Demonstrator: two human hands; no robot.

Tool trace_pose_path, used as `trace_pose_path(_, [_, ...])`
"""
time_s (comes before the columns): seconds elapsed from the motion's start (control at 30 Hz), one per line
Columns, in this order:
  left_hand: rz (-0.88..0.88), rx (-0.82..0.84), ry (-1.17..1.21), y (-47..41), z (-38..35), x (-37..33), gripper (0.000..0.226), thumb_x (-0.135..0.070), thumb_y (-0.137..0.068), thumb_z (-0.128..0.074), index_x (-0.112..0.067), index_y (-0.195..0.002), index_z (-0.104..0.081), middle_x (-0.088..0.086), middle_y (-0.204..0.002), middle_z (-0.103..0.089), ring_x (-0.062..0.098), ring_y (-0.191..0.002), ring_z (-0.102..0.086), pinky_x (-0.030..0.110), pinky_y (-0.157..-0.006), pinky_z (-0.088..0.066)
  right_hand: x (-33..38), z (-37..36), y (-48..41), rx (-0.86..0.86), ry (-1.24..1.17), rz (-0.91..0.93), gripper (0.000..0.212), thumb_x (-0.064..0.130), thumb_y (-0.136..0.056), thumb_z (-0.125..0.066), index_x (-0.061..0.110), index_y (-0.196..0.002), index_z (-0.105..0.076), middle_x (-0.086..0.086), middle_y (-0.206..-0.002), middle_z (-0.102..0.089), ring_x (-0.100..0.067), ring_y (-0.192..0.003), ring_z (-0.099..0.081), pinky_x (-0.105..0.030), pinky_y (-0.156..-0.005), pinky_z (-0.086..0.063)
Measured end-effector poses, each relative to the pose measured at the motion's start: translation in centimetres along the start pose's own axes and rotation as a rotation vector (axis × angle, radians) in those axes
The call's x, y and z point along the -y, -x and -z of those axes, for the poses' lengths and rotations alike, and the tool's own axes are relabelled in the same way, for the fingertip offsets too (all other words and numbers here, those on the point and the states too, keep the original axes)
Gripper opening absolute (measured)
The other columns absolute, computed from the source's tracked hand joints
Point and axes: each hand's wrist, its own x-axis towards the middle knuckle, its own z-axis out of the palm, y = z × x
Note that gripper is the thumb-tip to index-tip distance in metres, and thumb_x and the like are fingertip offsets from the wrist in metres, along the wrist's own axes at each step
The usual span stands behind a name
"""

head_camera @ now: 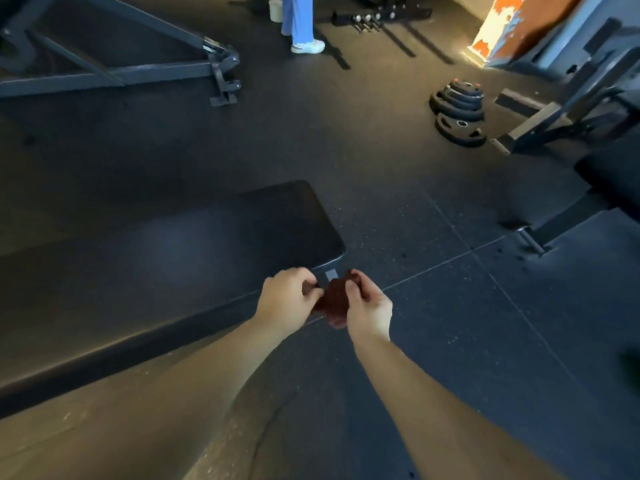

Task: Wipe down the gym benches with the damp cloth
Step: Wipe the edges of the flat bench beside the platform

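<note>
Gym flooring (450, 306) beside the bench (173, 244): left hand (287, 299) and right hand (369, 310) pinch the maroon cloth (334, 299); end label (330, 274) illegible.

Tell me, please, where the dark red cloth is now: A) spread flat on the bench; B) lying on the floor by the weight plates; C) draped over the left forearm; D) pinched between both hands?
D: the left hand and right hand both pinch the cloth just off the bench.

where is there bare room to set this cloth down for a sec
The bench top is bare along all its visible length, left of the cloth. The floor between the bench's end and the weight plates is open too. Crowded: far right around the machine frame, and top left by the steel frame.
</note>
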Motion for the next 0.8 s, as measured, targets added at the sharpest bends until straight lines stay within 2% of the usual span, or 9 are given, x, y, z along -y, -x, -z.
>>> trace_pose_path(0.07, [-0.105, -0.139, -0.192, -2.6, -3.5, 3.2, 0.028, -0.038, -0.092, -0.070, -0.025, -0.117, -0.068, -0.005, -0.114, -0.067, 0.021, -0.109, -0.058, 0.041, -0.095, -0.044, -3.8, -0.8, -3.6, -0.009, -0.051, 0.058, 0.029, 0.014, -0.104, -0.059, 0.022, -0.130, -0.069, 0.000, -0.127, -0.066, -0.019, -0.108, -0.066, -0.016, -0.057, -0.058])
trace_pose_path(0.13, [-0.168, -0.260, -0.339, -4.9, -6.5, 6.1, 0.037, -0.040, -0.092, -0.069, -0.025, -0.126, -0.066, -0.003, -0.123, -0.061, 0.022, -0.116, -0.051, 0.040, -0.096, -0.042, -7.2, -1.6, -7.4, -0.028, -0.071, 0.157, 0.036, 0.011, -0.104, -0.058, 0.021, -0.139, -0.063, 0.003, -0.134, -0.061, -0.018, -0.119, -0.058, -0.012, -0.059, -0.056])
trace_pose_path(0.2, [-0.216, -0.371, -0.408, -6.6, -9.0, 8.6, 0.040, -0.041, -0.090, -0.071, -0.024, -0.126, -0.066, -0.003, -0.123, -0.058, 0.024, -0.116, -0.048, 0.042, -0.095, -0.040, -10.0, -2.5, -10.7, -0.067, -0.081, 0.259, 0.040, 0.015, -0.101, -0.064, 0.028, -0.139, -0.059, 0.009, -0.132, -0.062, -0.015, -0.120, -0.059, -0.035, -0.084, -0.064])
trace_pose_path(0.27, [-0.280, -0.468, -0.430, -7.8, -10.6, 10.2, 0.037, -0.039, -0.088, -0.073, -0.023, -0.121, -0.069, -0.003, -0.119, -0.057, 0.024, -0.112, -0.047, 0.041, -0.092, -0.039, -12.1, -3.4, -13.4, -0.129, -0.097, 0.354, 0.032, 0.021, -0.097, -0.070, 0.035, -0.123, -0.058, 0.015, -0.115, -0.065, -0.013, -0.107, -0.064, -0.051, -0.093, -0.060])
trace_pose_path(0.4, [-0.395, -0.600, -0.467, -8.9, -11.0, 11.6, 0.033, -0.043, -0.088, -0.073, -0.024, -0.116, -0.072, -0.005, -0.112, -0.058, 0.023, -0.108, -0.047, 0.041, -0.092, -0.039, -13.3, -5.3, -17.0, -0.238, -0.143, 0.528, 0.014, 0.019, -0.098, -0.068, 0.023, -0.111, -0.067, 0.009, -0.106, -0.068, -0.011, -0.100, -0.063, -0.037, -0.102, -0.053])
trace_pose_path(0.57, [-0.373, -0.639, -0.376, -7.5, -10.2, 13.7, 0.025, -0.038, -0.090, -0.073, -0.027, -0.113, -0.077, -0.009, -0.104, -0.058, 0.021, -0.102, -0.045, 0.037, -0.088, -0.034, -12.9, -8.0, -17.9, -0.278, -0.166, 0.539, 0.024, 0.020, -0.102, -0.061, 0.019, -0.123, -0.074, 0.003, -0.120, -0.070, -0.012, -0.111, -0.064, -0.036, -0.109, -0.049])
trace_pose_path(0.67, [-0.373, -0.633, -0.339, -7.4, -10.5, 13.8, 0.020, -0.032, -0.090, -0.075, -0.024, -0.108, -0.079, -0.008, -0.102, -0.057, 0.022, -0.099, -0.045, 0.036, -0.085, -0.031, -13.0, -8.6, -17.2, -0.256, -0.162, 0.511, 0.033, 0.017, -0.106, -0.054, 0.017, -0.136, -0.067, 0.004, -0.127, -0.063, -0.005, -0.112, -0.055, -0.015, -0.102, -0.040])
trace_pose_path(0.73, [-0.385, -0.656, -0.335, -7.8, -10.9, 13.8, 0.017, -0.028, -0.089, -0.076, -0.021, -0.104, -0.080, -0.007, -0.100, -0.057, 0.023, -0.096, -0.046, 0.037, -0.083, -0.032, -13.1, -8.5, -17.6, -0.255, -0.136, 0.530, 0.031, 0.012, -0.104, -0.057, 0.017, -0.132, -0.069, 0.006, -0.122, -0.065, -0.005, -0.110, -0.057, -0.006, -0.095, -0.038])
trace_pose_path(0.8, [-0.410, -0.693, -0.335, -7.9, -11.2, 14.3, 0.017, -0.028, -0.090, -0.076, -0.022, -0.105, -0.080, -0.008, -0.100, -0.057, 0.023, -0.096, -0.046, 0.036, -0.083, -0.030, -13.2, -7.9, -18.2, -0.253, -0.171, 0.531, 0.028, 0.012, -0.099, -0.064, 0.018, -0.124, -0.075, 0.006, -0.119, -0.070, -0.009, -0.113, -0.064, -0.018, -0.103, -0.045])
